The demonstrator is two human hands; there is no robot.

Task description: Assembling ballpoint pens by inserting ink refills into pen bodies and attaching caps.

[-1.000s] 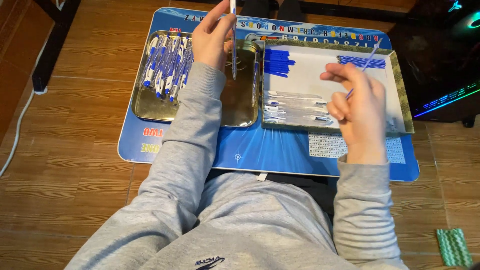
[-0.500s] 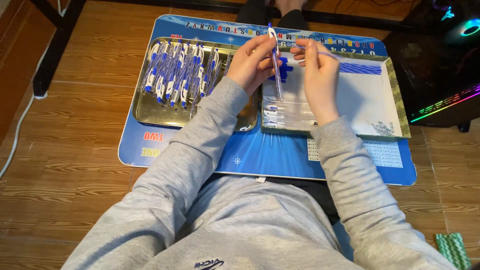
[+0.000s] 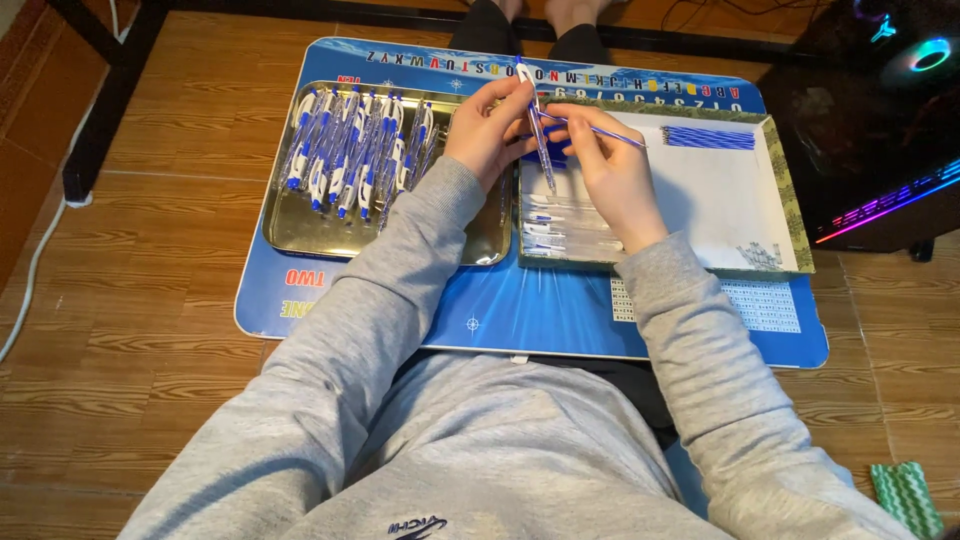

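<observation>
My left hand [image 3: 488, 130] grips a clear pen barrel [image 3: 541, 150] with blue trim, held nearly upright over the seam between two trays. My right hand [image 3: 605, 165] pinches a thin blue refill [image 3: 600, 131] whose left end meets the barrel. Both hands are close together above the blue lap board [image 3: 540, 310]. A metal tray [image 3: 300, 235] on the left holds several assembled blue and white pens [image 3: 350, 150]. The white-lined tray [image 3: 720, 210] on the right holds a bundle of blue refills [image 3: 708, 138] and several clear barrels [image 3: 560, 225].
A dark computer case [image 3: 880, 120] with coloured lights stands at the right. A dark table leg [image 3: 100, 100] and a white cable [image 3: 30, 270] lie at the left on the wooden floor. A green patterned cloth [image 3: 905, 495] sits at the lower right. Someone's bare feet [image 3: 545, 12] show at the top.
My left hand came from over the metal tray to the middle with the barrel. My right hand moved left with a refill, and the two hands met.
</observation>
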